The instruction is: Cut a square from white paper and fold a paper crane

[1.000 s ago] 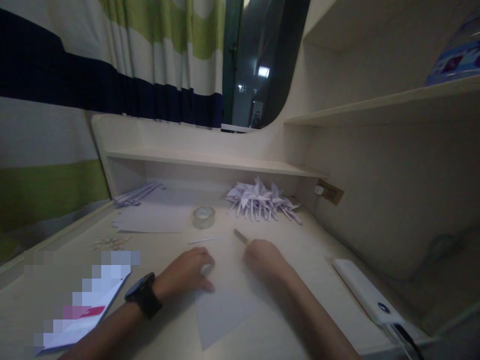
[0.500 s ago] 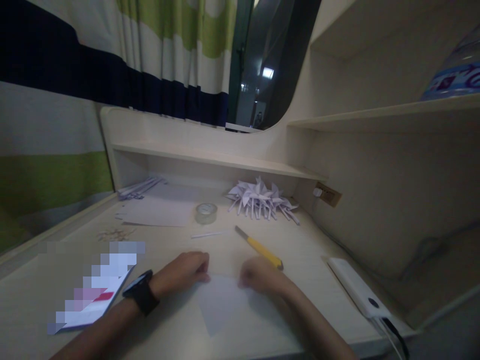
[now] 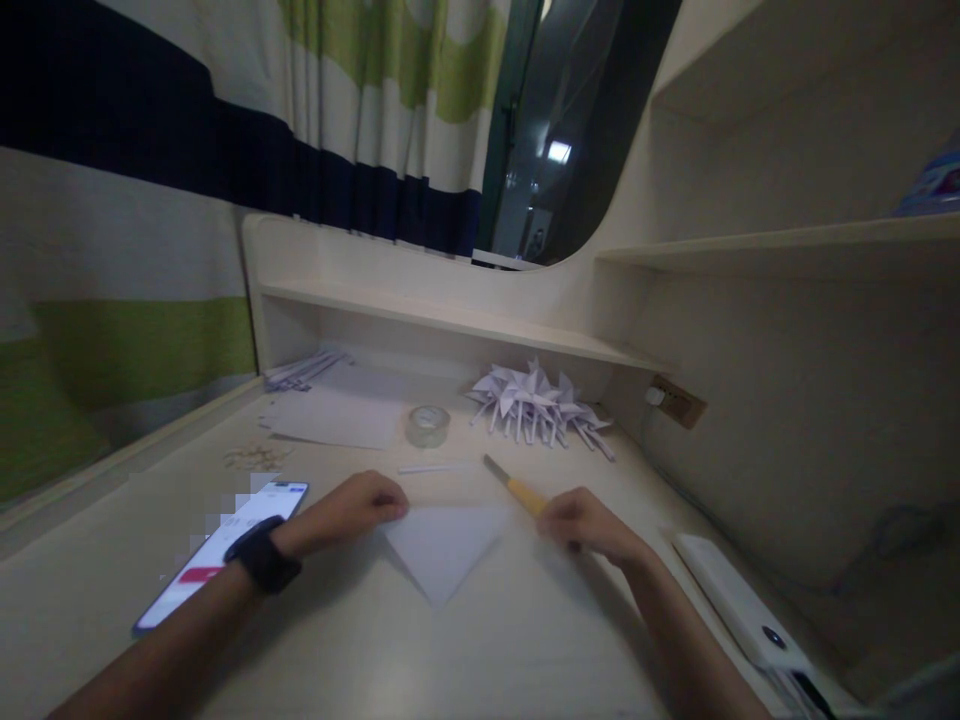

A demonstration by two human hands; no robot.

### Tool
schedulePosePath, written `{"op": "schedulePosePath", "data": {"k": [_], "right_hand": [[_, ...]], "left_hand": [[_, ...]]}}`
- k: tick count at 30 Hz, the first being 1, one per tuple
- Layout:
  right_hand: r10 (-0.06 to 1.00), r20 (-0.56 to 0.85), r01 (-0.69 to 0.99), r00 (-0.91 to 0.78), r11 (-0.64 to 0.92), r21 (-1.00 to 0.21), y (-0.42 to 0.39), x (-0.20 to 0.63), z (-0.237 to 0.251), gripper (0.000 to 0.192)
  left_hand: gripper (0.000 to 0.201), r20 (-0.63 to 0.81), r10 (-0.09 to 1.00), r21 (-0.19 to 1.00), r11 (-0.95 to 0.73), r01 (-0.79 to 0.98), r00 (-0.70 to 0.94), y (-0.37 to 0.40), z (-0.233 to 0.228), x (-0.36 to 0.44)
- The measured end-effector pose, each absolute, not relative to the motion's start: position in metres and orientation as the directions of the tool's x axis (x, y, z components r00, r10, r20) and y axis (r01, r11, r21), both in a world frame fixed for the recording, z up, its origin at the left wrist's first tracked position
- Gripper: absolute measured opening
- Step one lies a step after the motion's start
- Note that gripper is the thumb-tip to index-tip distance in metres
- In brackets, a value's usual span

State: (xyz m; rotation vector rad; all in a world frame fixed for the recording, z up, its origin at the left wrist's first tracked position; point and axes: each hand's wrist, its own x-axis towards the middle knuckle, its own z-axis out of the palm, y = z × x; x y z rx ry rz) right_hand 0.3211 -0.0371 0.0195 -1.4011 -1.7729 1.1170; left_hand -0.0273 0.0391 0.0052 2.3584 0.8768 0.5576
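A white sheet of paper, folded into a triangle, lies on the desk with one point toward me. At its upper left corner, my left hand is closed, with thumb and fingertips on the paper. My right hand is off the paper, its fingers curled over the handle end of a yellow utility knife. The knife's grey blade end points away to the left. Just beyond the paper lies a thin white paper stick.
Paper pinwheels are piled at the back, beside a tape roll. White sheets, rolled paper sticks and small pale bits are on the left. A phone lies under my left wrist; a white power strip is right.
My right hand has left the paper and moved right to the knife's handle. The paper now shows as a clear triangle. My left hand stays at its left corner. The view has shifted slightly.
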Motion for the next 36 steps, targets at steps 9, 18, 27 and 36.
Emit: {"op": "schedulePosePath", "data": {"k": [9, 18, 27, 36], "right_hand": [[0.992, 0.041, -0.294, 0.120, 0.075, -0.953, 0.024, 0.254, -0.025, 0.045], [0.954, 0.006, -0.311, 0.300, 0.104, -0.945, 0.037, 0.268, -0.027, 0.033], [0.968, -0.009, -0.247, 0.251, 0.055, -0.967, 0.017, 0.247, -0.020, 0.037], [0.988, -0.019, -0.236, 0.154, 0.018, -0.972, 0.012, 0.238, -0.028, 0.037]], "left_hand": [[0.038, 0.097, 0.882, 0.955, -0.213, 0.207, 0.461, 0.037, 0.020, 0.030], [0.037, -0.016, 0.895, 0.956, -0.116, 0.268, 0.446, 0.052, -0.003, 0.025], [0.039, 0.291, 0.877, 0.786, -0.447, 0.428, 0.382, 0.050, -0.002, 0.053], [0.033, 0.267, 0.893, 0.923, -0.345, 0.172, 0.362, 0.054, -0.016, 0.061]]}}
